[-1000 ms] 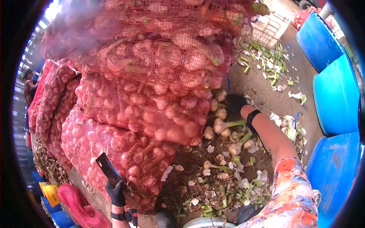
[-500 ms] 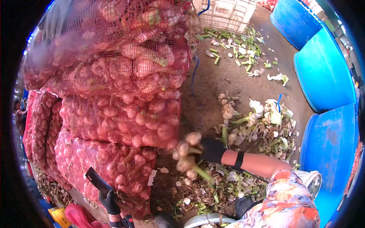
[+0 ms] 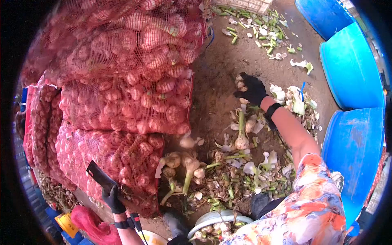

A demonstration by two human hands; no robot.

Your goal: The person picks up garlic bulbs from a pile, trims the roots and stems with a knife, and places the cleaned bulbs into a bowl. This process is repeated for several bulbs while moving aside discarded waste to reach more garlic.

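Several garlic bulbs (image 3: 240,84) lie on the brown floor (image 3: 220,61), tucked against the person's R hand (image 3: 254,90), just above the middle of the view. That hand, in a black glove, is part-curled, thumb to one side of the bulbs & fingers to the other; it touches them, but from where I stand I can't tell if it has a firm grip.

L hand (image 3: 112,200), lower L, also black-gloved, is closed round a knife (image 3: 99,176) w/ a broad dark blade, angled up & to the L, in front of a stack of red mesh sacks (image 3: 134,98) filling most of the L side. The sacks look full of garlic.

More loose garlic (image 3: 190,163) w/ long stalks lies by the lower corner of the sacks. One stalked bulb (image 3: 241,142) sits alone btwn that group & the R hand, stalk pointing up. Green & dry scraps (image 3: 232,183) litter the floor below; a separate scatter of cut stalks (image 3: 271,43) is nr the top, by a white crate (image 3: 249,4).

At bottom centre, a pale basin (image 3: 203,219) w/ bulbs inside, nr the person's dark shoes. Far R: blue tubs (image 3: 353,67) in a row, beside a bright floral sleeve (image 3: 320,183). Bottom L: pink netting (image 3: 92,226) & a yellow bucket (image 3: 67,224).
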